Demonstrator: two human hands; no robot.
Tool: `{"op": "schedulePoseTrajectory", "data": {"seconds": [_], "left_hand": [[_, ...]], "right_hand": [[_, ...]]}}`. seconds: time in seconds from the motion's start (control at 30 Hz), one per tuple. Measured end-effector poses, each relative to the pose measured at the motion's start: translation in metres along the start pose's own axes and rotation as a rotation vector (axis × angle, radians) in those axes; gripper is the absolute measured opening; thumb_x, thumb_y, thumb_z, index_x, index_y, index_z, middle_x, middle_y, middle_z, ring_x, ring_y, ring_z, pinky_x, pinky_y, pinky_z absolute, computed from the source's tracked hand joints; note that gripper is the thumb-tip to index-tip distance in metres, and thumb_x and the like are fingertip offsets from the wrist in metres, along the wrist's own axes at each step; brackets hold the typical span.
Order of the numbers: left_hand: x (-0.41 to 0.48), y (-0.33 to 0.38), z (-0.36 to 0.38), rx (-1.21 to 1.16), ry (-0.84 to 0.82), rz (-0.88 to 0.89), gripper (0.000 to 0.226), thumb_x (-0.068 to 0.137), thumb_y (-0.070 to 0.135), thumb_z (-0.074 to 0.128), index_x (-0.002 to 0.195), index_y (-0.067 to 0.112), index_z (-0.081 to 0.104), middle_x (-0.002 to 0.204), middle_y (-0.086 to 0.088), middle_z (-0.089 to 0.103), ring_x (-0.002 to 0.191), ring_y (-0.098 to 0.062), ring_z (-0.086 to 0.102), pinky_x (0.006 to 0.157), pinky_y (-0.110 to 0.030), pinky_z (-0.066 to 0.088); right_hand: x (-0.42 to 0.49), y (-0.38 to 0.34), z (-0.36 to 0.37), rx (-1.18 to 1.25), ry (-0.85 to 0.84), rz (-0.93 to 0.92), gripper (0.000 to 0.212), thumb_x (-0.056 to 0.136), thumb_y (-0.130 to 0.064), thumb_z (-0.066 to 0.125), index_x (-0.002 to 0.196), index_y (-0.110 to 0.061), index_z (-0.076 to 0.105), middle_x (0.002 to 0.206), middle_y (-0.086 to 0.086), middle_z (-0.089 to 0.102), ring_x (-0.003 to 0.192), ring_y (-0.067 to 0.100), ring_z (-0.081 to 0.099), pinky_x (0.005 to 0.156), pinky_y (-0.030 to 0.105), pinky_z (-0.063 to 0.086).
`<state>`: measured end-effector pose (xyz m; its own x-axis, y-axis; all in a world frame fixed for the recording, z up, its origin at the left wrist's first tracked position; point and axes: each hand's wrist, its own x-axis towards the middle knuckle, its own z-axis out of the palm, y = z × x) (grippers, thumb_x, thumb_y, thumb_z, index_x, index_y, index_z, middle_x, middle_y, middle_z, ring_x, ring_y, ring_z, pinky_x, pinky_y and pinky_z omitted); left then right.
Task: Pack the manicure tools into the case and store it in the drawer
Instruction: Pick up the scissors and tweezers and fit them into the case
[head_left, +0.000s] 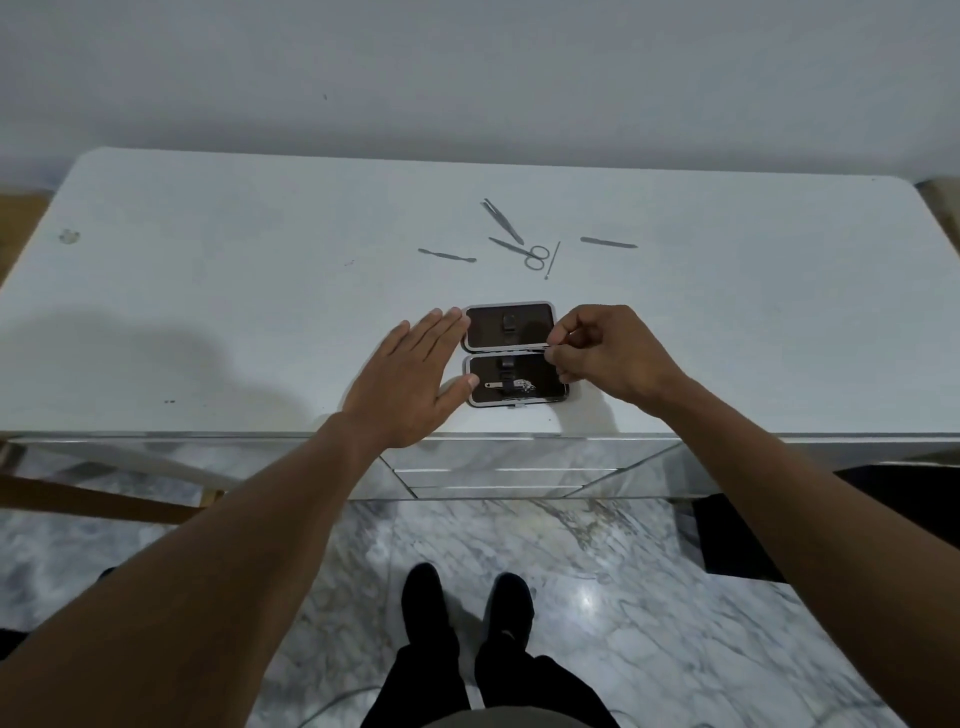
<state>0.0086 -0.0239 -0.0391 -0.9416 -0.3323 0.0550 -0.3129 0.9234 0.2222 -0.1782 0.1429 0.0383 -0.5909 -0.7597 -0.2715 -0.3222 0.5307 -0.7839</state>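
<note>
Manicure case (488, 327): in the head view we see it lying open on the white tabletop (208, 286), near the front edge, between the two hands.
Left hand (410, 379): flat with straight fingers, laid against the case's left side and gripping nothing.
Right hand (608, 353): fingers curled into a pinch at the case's right edge, by the hinge. We cannot tell what, if anything, they hold.
Packed: a nail clipper (511, 385) sits in the near half.
Loose: tweezers (503, 221), scissors (522, 252), a thin probe (552, 260) and two flat tools lie well behind the case.
Step in hand: we judge a tool is being seated. We would brace the case with the flat hand and slide each tool endwise under its strap.
Materials: the case has rounded rectangular halves with a pale rim and dark matte lining. The tools are slim grey metal, the tabletop is smooth, and the drawer fronts (498, 470) are mirrored.
</note>
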Motion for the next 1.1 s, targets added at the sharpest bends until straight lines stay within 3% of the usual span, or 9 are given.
{"op": "schedulePoseTrajectory", "data": {"seconds": [0.13, 0.23, 0.37, 0.57, 0.83, 1.1], "left_hand": [[0.0, -0.001, 0.001, -0.004, 0.002, 0.0, 0.067, 0.098, 0.055, 0.025, 0.154, 0.019, 0.012, 0.161, 0.002, 0.016, 0.149, -0.013, 0.009, 0.12, -0.039, 0.013], [0.0, -0.001, 0.001, -0.007, 0.0, -0.001, 0.067, 0.098, 0.055, 0.024, 0.154, 0.02, 0.011, 0.162, 0.003, 0.015, 0.149, -0.012, 0.008, 0.12, -0.039, 0.012], [0.001, -0.001, 0.002, -0.01, -0.001, -0.003, 0.067, 0.098, 0.055, 0.024, 0.154, 0.02, 0.011, 0.162, 0.002, 0.016, 0.149, -0.012, 0.008, 0.121, -0.039, 0.012], [0.001, -0.001, 0.001, -0.016, -0.001, -0.003, 0.067, 0.098, 0.055, 0.025, 0.154, 0.021, 0.01, 0.162, 0.003, 0.016, 0.149, -0.011, 0.007, 0.12, -0.039, 0.013], [0.001, -0.001, 0.0, -0.031, 0.004, -0.005, 0.067, 0.098, 0.054, 0.025, 0.154, 0.021, 0.012, 0.161, 0.003, 0.017, 0.148, -0.011, 0.008, 0.121, -0.038, 0.012], [0.001, 0.0, 0.0, -0.04, 0.006, -0.003, 0.068, 0.097, 0.056, 0.022, 0.154, 0.02, 0.015, 0.161, 0.003, 0.018, 0.148, -0.012, 0.01, 0.12, -0.037, 0.012]], "right_hand": [[-0.002, -0.003, 0.001, -0.326, -0.033, -0.144, 0.01, 0.083, -0.014, 0.067, 0.092, -0.019, 0.068, 0.085, -0.001, 0.07, 0.078, 0.017, 0.066, 0.078, 0.024, 0.05], [0.0, -0.001, 0.003, -0.452, -0.023, -0.217, 0.018, 0.084, -0.014, 0.067, 0.101, -0.017, 0.067, 0.091, 0.003, 0.073, 0.082, 0.021, 0.064, 0.077, 0.025, 0.046], [-0.001, -0.001, 0.011, -0.662, -0.02, -0.327, 0.012, 0.087, -0.014, 0.061, 0.096, -0.01, 0.067, 0.089, 0.013, 0.072, 0.08, 0.033, 0.061, 0.07, 0.032, 0.044], [-0.001, 0.0, 0.014, -0.709, 0.024, -0.341, 0.012, 0.088, -0.014, 0.059, 0.094, -0.007, 0.067, 0.095, 0.012, 0.067, 0.086, 0.035, 0.061, 0.073, 0.035, 0.046], [0.001, 0.0, 0.013, -0.667, 0.002, -0.293, 0.016, 0.086, -0.006, 0.057, 0.096, -0.01, 0.07, 0.098, 0.01, 0.067, 0.089, 0.032, 0.061, 0.069, 0.026, 0.034], [0.002, -0.005, 0.013, -0.636, -0.006, -0.291, 0.018, 0.086, -0.008, 0.056, 0.094, -0.01, 0.072, 0.098, 0.011, 0.069, 0.09, 0.031, 0.062, 0.075, 0.032, 0.045]]}}
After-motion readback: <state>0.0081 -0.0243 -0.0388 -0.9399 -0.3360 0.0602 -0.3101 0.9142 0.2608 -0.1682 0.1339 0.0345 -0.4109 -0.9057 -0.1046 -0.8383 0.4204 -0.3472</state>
